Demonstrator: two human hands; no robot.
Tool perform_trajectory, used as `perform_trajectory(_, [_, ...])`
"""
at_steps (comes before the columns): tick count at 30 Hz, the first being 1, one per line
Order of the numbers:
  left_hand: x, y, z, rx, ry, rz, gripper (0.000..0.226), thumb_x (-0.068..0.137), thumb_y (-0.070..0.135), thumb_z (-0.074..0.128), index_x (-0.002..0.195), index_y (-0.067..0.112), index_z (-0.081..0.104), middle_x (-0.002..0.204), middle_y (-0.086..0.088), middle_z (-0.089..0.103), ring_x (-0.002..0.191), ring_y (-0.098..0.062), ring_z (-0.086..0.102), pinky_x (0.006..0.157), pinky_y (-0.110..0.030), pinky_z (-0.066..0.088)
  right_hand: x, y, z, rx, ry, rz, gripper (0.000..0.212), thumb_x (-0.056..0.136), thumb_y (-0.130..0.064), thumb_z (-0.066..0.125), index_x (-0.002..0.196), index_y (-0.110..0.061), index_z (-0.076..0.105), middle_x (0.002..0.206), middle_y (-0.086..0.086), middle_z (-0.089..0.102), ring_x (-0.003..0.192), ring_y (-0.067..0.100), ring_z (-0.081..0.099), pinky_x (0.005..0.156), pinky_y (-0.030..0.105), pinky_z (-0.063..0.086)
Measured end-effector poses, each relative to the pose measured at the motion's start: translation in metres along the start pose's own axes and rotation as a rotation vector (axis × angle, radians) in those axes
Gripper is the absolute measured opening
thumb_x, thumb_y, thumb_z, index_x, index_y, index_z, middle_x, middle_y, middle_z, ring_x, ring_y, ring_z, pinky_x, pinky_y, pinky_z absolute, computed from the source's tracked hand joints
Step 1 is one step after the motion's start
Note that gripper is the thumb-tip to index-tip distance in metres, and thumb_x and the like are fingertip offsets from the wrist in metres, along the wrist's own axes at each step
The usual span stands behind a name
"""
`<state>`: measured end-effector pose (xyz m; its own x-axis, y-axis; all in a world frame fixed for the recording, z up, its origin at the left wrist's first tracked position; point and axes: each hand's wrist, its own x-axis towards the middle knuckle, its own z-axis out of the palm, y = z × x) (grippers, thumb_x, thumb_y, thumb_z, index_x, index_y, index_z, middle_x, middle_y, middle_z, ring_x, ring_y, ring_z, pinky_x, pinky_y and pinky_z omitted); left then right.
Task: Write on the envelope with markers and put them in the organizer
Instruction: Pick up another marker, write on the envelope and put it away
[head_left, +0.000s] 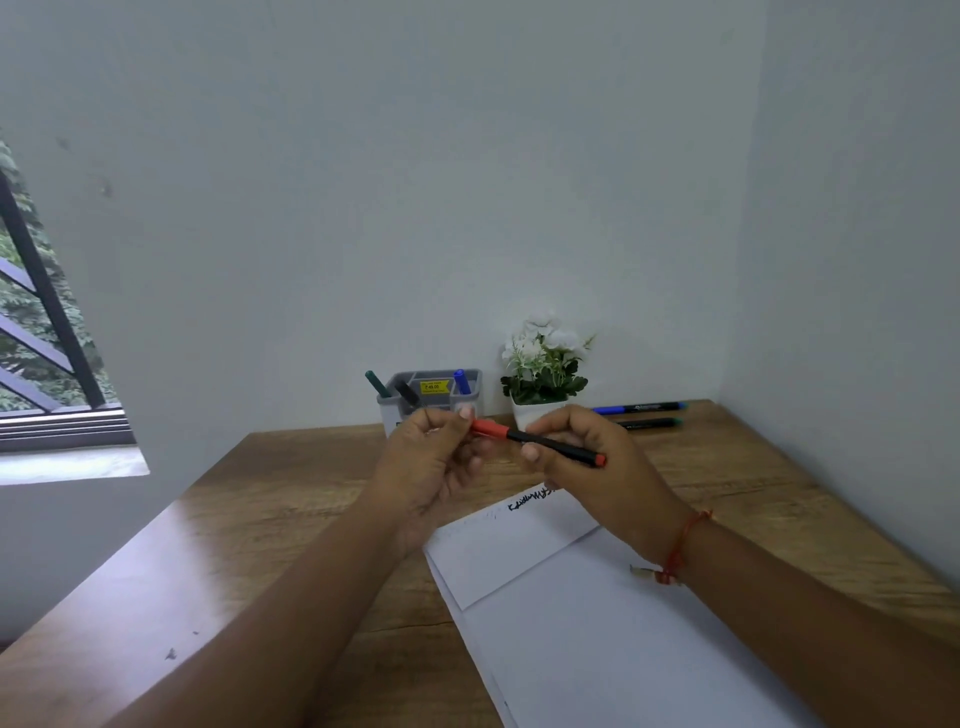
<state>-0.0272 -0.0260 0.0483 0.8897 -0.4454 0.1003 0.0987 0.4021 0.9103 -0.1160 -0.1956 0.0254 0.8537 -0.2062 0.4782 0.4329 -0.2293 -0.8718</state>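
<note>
1. While the red marker (537, 443) is held level above the bench (727, 467) in the head view, the left hand (436, 457) has its grip closed on the red cap end and the right hand (587, 457) has its grip closed around the black barrel, a hold that suits pulling the cap off or pressing it on; which one I cannot tell
2. The envelope (597, 623) lies flat under the wrists, near edge toward the person, with a line of dark writing at its far corner, so it sits where the pen can drop straight onto it
3. The organizer (431, 397) stands at the back against the wall, just left of a potted white flower (545, 374); a green, a black and a blue marker already lean in its compartments
4. Two more markers, the blue marker (639, 408) and the green-capped marker (649, 423), lie on the bench right of the pot, well apart from the organizer and probably waiting their turn
</note>
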Motion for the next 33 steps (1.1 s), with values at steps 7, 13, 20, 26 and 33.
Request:
perform_trajectory(7, [0.022, 0.063, -0.032, 0.215, 0.475, 0.598, 0.016, 0.092, 0.023, 0.067, 0.092, 0.012, 0.056, 0.089, -0.01, 0.073, 0.076, -0.016, 0.073, 0.075, -0.028, 0.059, 0.003, 0.015, -0.022, -0.323, 0.106, 0.088, 0.04, 0.091, -0.039, 0.069, 0.127, -0.031, 0.052, 0.094, -0.018, 0.075, 0.087, -0.003, 0.066, 0.084, 0.024, 0.049])
perform_trajectory(13, [0.058, 0.091, -0.045, 0.803, 0.615, 0.847, 0.02, 0.093, 0.03, 0.065, 0.092, 0.013, 0.054, 0.081, -0.001, 0.068, 0.075, -0.015, 0.068, 0.069, -0.028, 0.055, 0.0, 0.014, -0.024, -0.647, -0.018, 0.039, 0.043, 0.091, -0.051, 0.063, 0.127, -0.03, 0.055, 0.103, -0.016, 0.07, 0.096, -0.006, 0.063, 0.082, 0.022, 0.052])
perform_trajectory(20, [0.099, 0.077, -0.056, 1.116, 0.499, 0.776, 0.022, 0.094, 0.027, 0.061, 0.085, 0.012, 0.049, 0.074, -0.003, 0.067, 0.066, -0.022, 0.062, 0.059, -0.033, 0.048, 0.001, 0.015, -0.025, -0.79, -0.092, 0.008, 0.042, 0.091, -0.056, 0.061, 0.124, -0.029, 0.059, 0.11, -0.013, 0.07, 0.098, -0.001, 0.065, 0.085, 0.029, 0.056])
perform_trajectory(26, [0.11, 0.062, -0.056, 1.183, 0.491, 0.653, 0.025, 0.092, 0.03, 0.065, 0.083, 0.01, 0.053, 0.072, -0.003, 0.063, 0.065, -0.023, 0.059, 0.056, -0.032, 0.044, 0.003, 0.017, -0.026, -0.828, -0.107, 0.0, 0.041, 0.091, -0.056, 0.06, 0.122, -0.028, 0.06, 0.109, -0.014, 0.069, 0.098, 0.001, 0.064, 0.085, 0.028, 0.054])
perform_trajectory(33, [0.11, 0.049, -0.061, 1.318, 0.451, 0.511, 0.022, 0.093, 0.033, 0.062, 0.088, 0.012, 0.063, 0.079, -0.002, 0.065, 0.068, -0.015, 0.057, 0.058, -0.029, 0.039, 0.003, 0.017, -0.027, -0.855, -0.123, -0.007, 0.044, 0.092, -0.059, 0.058, 0.124, -0.029, 0.06, 0.112, -0.013, 0.068, 0.1, 0.002, 0.063, 0.086, 0.028, 0.054])
